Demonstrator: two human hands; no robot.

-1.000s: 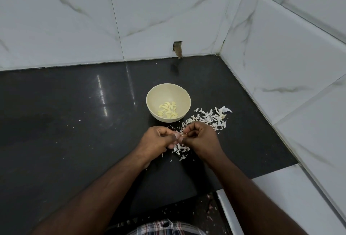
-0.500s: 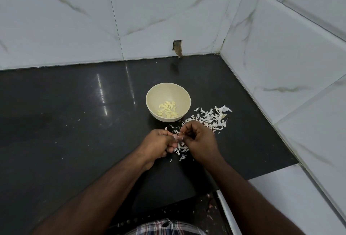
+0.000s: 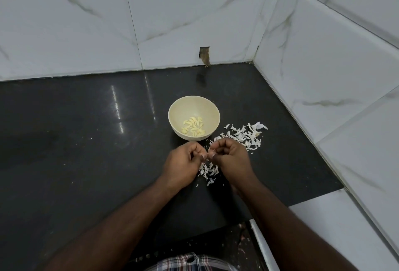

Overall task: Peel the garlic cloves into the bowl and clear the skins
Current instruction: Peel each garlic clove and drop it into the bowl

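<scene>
A cream bowl (image 3: pixel 176 117) stands on the black counter with several peeled garlic cloves (image 3: pixel 193 128) at its bottom. Just in front of it my left hand (image 3: pixel 183 163) and my right hand (image 3: pixel 232 160) meet fingertip to fingertip and pinch a small garlic clove (image 3: pixel 209 155) between them; the clove is almost wholly hidden by the fingers. White garlic skins (image 3: pixel 246 134) lie scattered to the right of the bowl, and a smaller heap of skins (image 3: pixel 208 170) lies under my hands.
The black counter (image 3: pixel 86 152) ends at white marble-patterned wall tiles behind and on the right (image 3: pixel 323 65). A small cut-out (image 3: pixel 204 54) sits in the back wall. The counter's front edge runs near my body, with a white ledge (image 3: pixel 334 227) at lower right.
Both hands have stayed together in front of the bowl, shifting slightly toward it. The fingers keep working at the clove. The bowl and the skins have not moved.
</scene>
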